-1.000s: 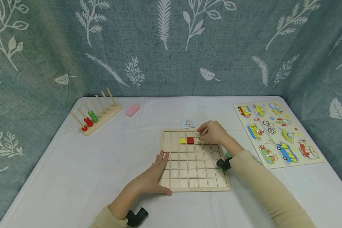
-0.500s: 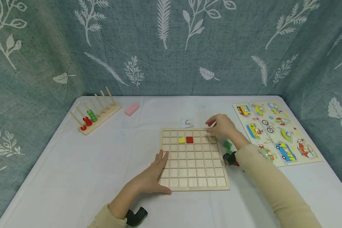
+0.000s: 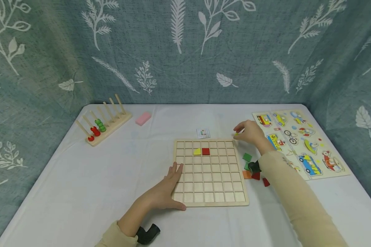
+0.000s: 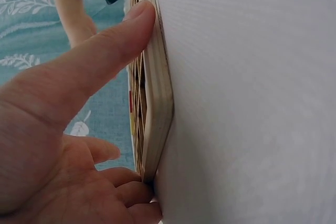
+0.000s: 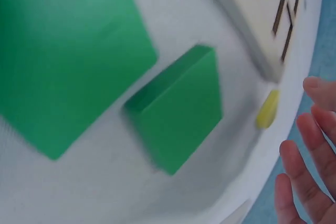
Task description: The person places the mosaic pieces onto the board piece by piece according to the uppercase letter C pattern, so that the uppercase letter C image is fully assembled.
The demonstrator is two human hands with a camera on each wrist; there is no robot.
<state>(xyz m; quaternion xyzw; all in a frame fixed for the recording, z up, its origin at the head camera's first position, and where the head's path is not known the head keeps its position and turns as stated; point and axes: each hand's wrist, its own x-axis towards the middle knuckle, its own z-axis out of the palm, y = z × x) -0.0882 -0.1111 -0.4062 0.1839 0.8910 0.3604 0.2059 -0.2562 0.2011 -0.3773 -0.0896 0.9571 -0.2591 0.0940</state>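
A wooden grid board lies in the middle of the white table. One cell holds a yellow quarter-round piece and the cell to its right holds a red square. My left hand rests flat on the board's left edge, thumb along the rim. My right hand hovers past the board's far right corner, fingers spread and holding nothing. A small yellow piece lies just short of them. Two green tiles lie under the wrist.
Green, orange and red tiles lie right of the board. A vehicle puzzle sits at the far right, and a small pattern card behind the board. A peg rack with beads and a pink block stand back left.
My right hand has moved from over the board's top rows to the right, past its far corner, uncovering the loose tiles beside the board. The left hand has stayed put.
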